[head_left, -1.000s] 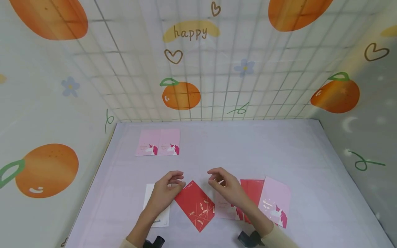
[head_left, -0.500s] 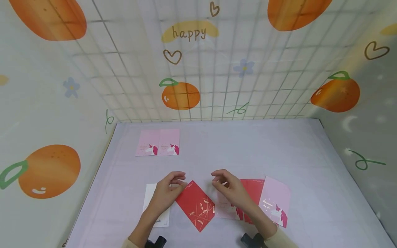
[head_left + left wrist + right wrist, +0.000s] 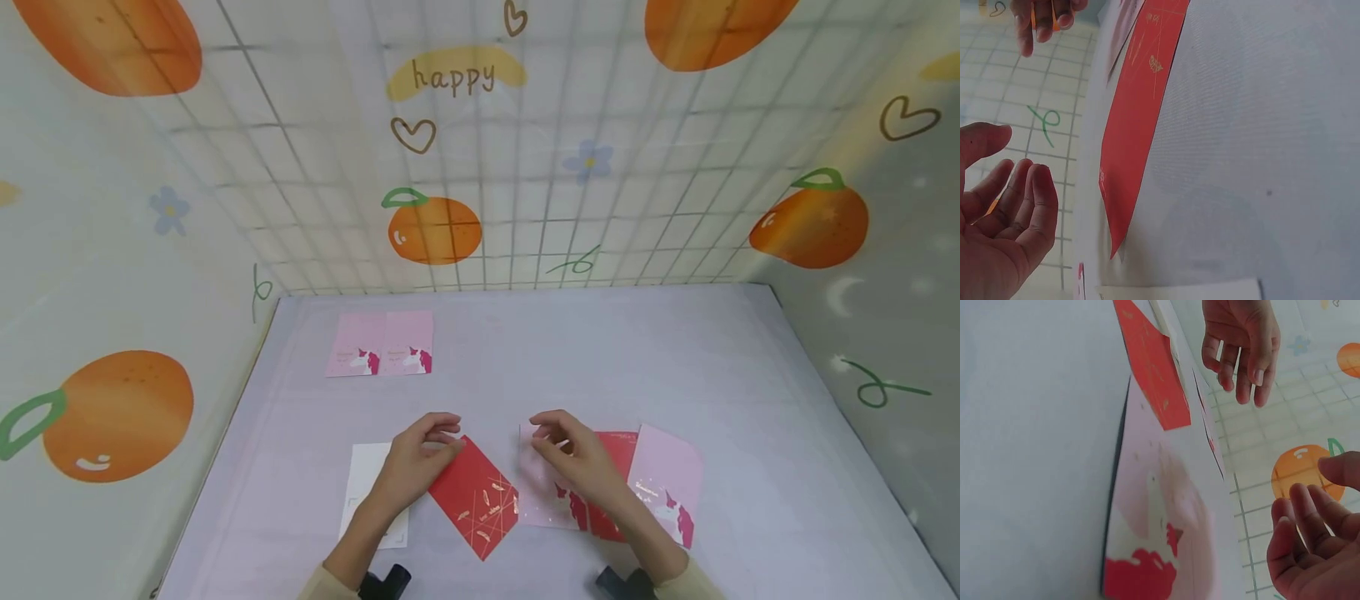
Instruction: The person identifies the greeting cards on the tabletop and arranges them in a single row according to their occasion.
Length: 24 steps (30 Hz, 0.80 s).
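My left hand (image 3: 416, 462) hovers with loosely bent fingers, its thumb overlapping the upper corner of a red card (image 3: 480, 512) in the head view. Gold lines and feather shapes decorate this card, which lies turned on its corner. In the left wrist view the same hand (image 3: 1010, 225) is raised off the table and holds nothing. To the right, my right hand (image 3: 581, 467) is held over a pink unicorn card (image 3: 538, 492), fingers relaxed and unfilled, as the right wrist view of that hand (image 3: 1322, 544) shows. The forearm partly hides a second red card (image 3: 620, 454).
Another pink unicorn card (image 3: 667, 467) lies at the right end of the row. A white card (image 3: 366, 467) is partly covered by the left arm. At the back left, two pink unicorn cards (image 3: 407, 342) sit side by side. Printed cloth walls (image 3: 480, 183) enclose the table.
Both hands have drifted a little to the right. More of the white card and of the pink card near the right hand now shows. The cards have stayed in place.
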Available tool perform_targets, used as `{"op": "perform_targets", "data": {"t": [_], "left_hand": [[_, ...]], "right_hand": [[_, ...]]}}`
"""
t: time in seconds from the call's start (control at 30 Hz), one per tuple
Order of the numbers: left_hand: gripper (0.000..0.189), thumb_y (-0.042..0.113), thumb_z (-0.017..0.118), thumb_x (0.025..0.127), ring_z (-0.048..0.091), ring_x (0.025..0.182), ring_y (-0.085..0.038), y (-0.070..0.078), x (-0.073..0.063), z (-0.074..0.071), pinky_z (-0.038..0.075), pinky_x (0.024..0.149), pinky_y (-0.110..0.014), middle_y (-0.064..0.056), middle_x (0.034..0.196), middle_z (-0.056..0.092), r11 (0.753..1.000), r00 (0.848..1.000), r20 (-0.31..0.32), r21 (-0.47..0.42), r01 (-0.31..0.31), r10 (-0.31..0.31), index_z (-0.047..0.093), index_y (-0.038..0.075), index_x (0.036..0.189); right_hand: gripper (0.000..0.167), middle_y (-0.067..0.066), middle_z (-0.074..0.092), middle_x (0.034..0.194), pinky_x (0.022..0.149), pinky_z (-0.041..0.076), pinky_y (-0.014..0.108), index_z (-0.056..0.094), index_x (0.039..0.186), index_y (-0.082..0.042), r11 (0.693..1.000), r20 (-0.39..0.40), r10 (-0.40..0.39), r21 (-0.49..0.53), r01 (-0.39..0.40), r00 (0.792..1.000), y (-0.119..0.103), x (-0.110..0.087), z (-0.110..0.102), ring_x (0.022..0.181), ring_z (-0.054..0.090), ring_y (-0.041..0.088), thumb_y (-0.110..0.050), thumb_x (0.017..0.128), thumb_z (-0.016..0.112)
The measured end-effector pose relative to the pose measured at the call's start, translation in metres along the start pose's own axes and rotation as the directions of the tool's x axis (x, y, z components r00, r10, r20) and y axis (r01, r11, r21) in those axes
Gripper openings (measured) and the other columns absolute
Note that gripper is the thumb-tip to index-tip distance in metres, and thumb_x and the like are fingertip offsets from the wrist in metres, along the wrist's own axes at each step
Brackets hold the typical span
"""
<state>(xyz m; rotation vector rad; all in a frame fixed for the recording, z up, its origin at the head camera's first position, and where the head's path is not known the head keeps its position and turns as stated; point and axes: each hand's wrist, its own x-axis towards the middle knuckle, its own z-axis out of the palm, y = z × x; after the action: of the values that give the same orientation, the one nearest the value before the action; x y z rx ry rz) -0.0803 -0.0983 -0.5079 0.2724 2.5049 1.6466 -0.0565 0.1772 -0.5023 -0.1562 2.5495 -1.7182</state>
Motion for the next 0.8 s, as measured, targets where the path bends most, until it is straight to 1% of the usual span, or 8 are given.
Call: {"op": "perform_targets", "data": {"t": [0.27, 0.37, 0.53, 0.73, 0.8], "left_hand": [[0.041, 0.024, 0.076, 0.09, 0.068, 0.095, -0.015, 0.0, 0.006, 0.005, 0.059, 0.072, -0.028, 0.004, 0.116, 0.065, 1.0, 0.999, 0.027, -0.007, -0.018, 0.018, 0.062, 0.021, 0.129], [0.04, 0.023, 0.076, 0.09, 0.069, 0.095, -0.015, 0.001, 0.009, 0.007, 0.059, 0.072, -0.028, 0.004, 0.116, 0.066, 1.0, 0.999, 0.033, 0.001, -0.021, 0.021, 0.063, 0.021, 0.128], [0.04, 0.028, 0.074, 0.091, 0.069, 0.096, -0.017, 0.001, 0.011, 0.009, 0.058, 0.074, -0.029, 0.001, 0.116, 0.066, 0.999, 0.998, 0.046, 0.018, -0.034, 0.033, 0.063, 0.018, 0.128], [0.04, 0.028, 0.075, 0.091, 0.068, 0.098, -0.017, -0.002, 0.016, 0.012, 0.058, 0.079, -0.029, 0.0, 0.116, 0.067, 0.997, 0.997, 0.059, 0.046, -0.058, 0.055, 0.063, 0.017, 0.128], [0.041, 0.028, 0.075, 0.091, 0.068, 0.098, -0.017, -0.002, 0.017, 0.013, 0.057, 0.079, -0.029, 0.001, 0.117, 0.067, 0.997, 0.996, 0.066, 0.048, -0.057, 0.054, 0.063, 0.017, 0.128]], "right_hand": [[0.033, -0.005, 0.064, 0.1, 0.076, 0.056, 0.029, 0.064, 0.125, -0.019, 1.0, -0.027, 0.028, 0.003, -0.027, 0.999, 0.005, -0.003, -0.009, 0.088, 0.063, 0.017, -0.02, 0.093, 0.073], [0.033, -0.006, 0.065, 0.1, 0.077, 0.056, 0.029, 0.064, 0.125, -0.019, 0.999, -0.039, 0.033, -0.014, -0.034, 0.999, 0.008, -0.003, -0.012, 0.088, 0.063, 0.016, -0.02, 0.093, 0.073], [0.034, -0.007, 0.065, 0.101, 0.08, 0.055, 0.031, 0.064, 0.125, -0.019, 0.998, -0.06, 0.038, -0.042, -0.041, 0.997, 0.011, -0.005, -0.015, 0.09, 0.063, 0.014, -0.021, 0.093, 0.073], [0.034, -0.009, 0.066, 0.101, 0.078, 0.056, 0.03, 0.064, 0.125, -0.017, 0.996, -0.075, 0.032, -0.082, -0.038, 0.997, 0.019, -0.004, -0.019, 0.09, 0.064, 0.013, -0.017, 0.092, 0.074], [0.034, -0.009, 0.066, 0.101, 0.078, 0.056, 0.029, 0.064, 0.125, -0.017, 0.995, -0.076, 0.041, -0.09, -0.048, 0.996, 0.022, -0.004, -0.02, 0.09, 0.064, 0.014, -0.017, 0.092, 0.074]]}}
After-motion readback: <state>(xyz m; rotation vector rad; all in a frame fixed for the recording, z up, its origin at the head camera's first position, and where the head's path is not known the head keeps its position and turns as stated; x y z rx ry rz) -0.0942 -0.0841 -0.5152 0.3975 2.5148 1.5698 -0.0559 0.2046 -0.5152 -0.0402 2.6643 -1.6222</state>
